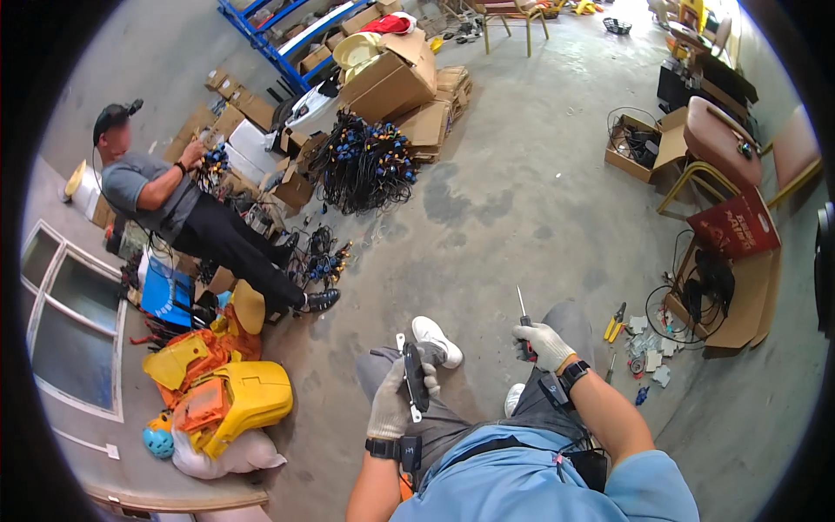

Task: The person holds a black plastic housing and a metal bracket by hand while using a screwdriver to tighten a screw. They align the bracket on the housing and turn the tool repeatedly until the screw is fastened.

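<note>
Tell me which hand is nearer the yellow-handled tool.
Right. The right hand is left of the yellow-handled tool, not touching it; the left hand is much farther left.

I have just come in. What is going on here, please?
A person's gloved left hand holds a black, elongated device with white tabs. The gloved right hand grips a screwdriver, apart from the device. Yellow-handled pliers lie on the floor at the right. Off to the left, a co-worker stands handling a bundle of cables.
</note>
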Tool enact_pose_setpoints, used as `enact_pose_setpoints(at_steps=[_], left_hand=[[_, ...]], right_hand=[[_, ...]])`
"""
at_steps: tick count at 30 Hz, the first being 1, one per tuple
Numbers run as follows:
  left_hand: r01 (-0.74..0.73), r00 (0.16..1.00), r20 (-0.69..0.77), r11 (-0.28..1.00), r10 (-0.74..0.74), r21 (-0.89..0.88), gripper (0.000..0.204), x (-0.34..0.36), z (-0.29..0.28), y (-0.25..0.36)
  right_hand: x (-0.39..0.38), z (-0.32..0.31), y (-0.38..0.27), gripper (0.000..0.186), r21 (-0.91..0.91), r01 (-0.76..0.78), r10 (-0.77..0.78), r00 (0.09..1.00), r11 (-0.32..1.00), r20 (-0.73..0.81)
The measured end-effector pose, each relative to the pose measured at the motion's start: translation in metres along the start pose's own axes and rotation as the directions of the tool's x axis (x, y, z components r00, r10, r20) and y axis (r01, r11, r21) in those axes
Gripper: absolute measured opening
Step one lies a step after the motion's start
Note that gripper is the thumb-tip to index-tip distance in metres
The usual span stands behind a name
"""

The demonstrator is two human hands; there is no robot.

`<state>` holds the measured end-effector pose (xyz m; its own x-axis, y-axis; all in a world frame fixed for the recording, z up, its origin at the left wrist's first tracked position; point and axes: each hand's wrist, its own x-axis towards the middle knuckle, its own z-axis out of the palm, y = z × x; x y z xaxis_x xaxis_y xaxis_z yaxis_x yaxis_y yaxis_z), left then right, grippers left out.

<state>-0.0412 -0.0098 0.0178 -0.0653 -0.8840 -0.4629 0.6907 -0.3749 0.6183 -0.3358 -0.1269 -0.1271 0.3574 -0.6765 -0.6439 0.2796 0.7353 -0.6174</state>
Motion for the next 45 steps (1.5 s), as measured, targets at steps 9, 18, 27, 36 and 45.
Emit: enact_pose_setpoints(at_steps=[9,18,27,36,45], left_hand=[[0.013,1.000,-0.015,0.998,-0.012,0.063,0.054,-0.002,0.009,-0.014],[0.003,1.000,0.001,0.986,-0.003,0.166,0.055,-0.003,0.022,-0.013],[-0.003,1.000,0.004,0.990,0.003,0.140,0.054,0.000,0.033,-0.013],[-0.036,0.996,-0.078,0.997,0.041,0.066,0.049,0.008,-0.003,-0.017],[-0.078,0.994,-0.084,0.983,0.064,-0.168,0.050,0.008,-0.028,-0.020]], right_hand=[[0.007,0.000,0.006,0.024,0.019,0.049,-0.049,0.999,0.999,0.008],[0.021,-0.009,0.015,0.027,-0.032,0.115,-0.113,0.992,0.993,0.057],[0.016,-0.011,0.013,0.025,0.066,0.064,-0.068,0.995,0.996,0.071],[0.011,0.000,0.009,0.023,-0.027,0.029,-0.028,0.999,0.999,0.042],[0.013,-0.001,0.011,0.024,-0.114,0.021,-0.020,1.000,0.993,0.015]])
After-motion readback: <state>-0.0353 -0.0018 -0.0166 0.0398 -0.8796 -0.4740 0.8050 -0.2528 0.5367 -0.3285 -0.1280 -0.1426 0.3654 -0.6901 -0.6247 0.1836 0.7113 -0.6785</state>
